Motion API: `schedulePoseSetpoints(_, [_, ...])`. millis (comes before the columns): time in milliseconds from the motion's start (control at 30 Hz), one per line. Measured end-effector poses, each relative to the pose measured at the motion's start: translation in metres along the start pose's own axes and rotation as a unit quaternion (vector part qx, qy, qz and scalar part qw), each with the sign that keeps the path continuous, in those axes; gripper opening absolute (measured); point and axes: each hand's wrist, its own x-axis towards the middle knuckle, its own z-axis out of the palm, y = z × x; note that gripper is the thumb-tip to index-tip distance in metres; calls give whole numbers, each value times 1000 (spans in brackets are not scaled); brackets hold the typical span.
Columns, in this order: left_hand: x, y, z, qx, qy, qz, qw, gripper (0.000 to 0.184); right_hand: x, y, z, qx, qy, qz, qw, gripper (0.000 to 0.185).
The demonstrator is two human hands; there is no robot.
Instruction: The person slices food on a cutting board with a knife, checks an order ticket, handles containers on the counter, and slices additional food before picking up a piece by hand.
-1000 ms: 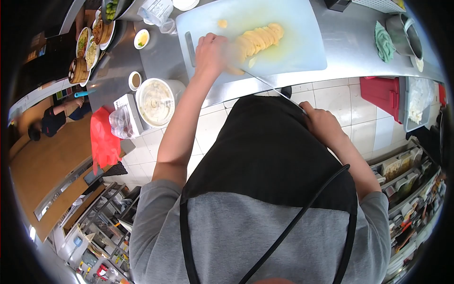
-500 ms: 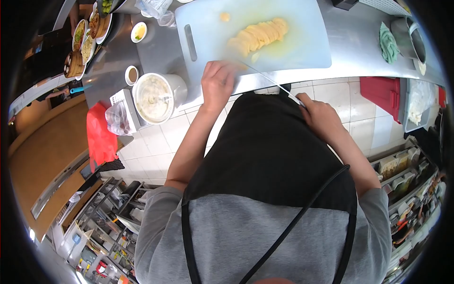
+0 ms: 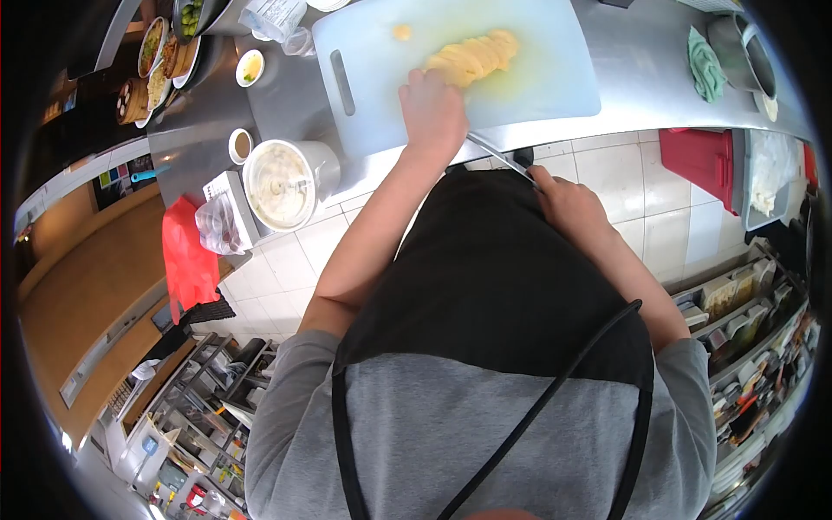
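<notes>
A row of overlapping pale yellow slices (image 3: 478, 57) lies on the translucent white cutting board (image 3: 555, 74). My left hand (image 3: 433, 113) is over the board's near edge, its curled fingers at the left end of the row. What those fingers hold, if anything, is hidden beneath them. My right hand (image 3: 572, 204) is closed around the handle of a knife (image 3: 501, 156) by the front of my apron. The blade slants up and left, and its tip disappears behind my left hand. One small yellow piece (image 3: 401, 33) lies apart on the board.
Left of the board stand a white tub (image 3: 282, 184) and small cups of brown sauce (image 3: 241, 145) and yellow liquid (image 3: 250, 67). A green cloth (image 3: 705, 65) and a metal pot (image 3: 741, 56) are at the right. A red bin (image 3: 698, 165) stands below the counter.
My left hand has moved up and right, from the board's near edge to the end of the slices. My right hand and the knife have shifted slightly left.
</notes>
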Motion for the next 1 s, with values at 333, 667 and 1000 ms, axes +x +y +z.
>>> schedulePoseSetpoints(333, [9, -63, -19, -41, 99, 119, 987, 12, 3, -2, -3, 6, -30, 19, 999, 16])
schedulePoseSetpoints(667, [-47, -67, -11, -210, 177, 32, 961, 15, 6, -1, -23, 49, -27, -17, 998, 18])
schedulePoseSetpoints(1000, [-64, -61, 21, -223, 226, 66, 946, 15, 31, -8, -5, 12, -19, -40, 999, 26])
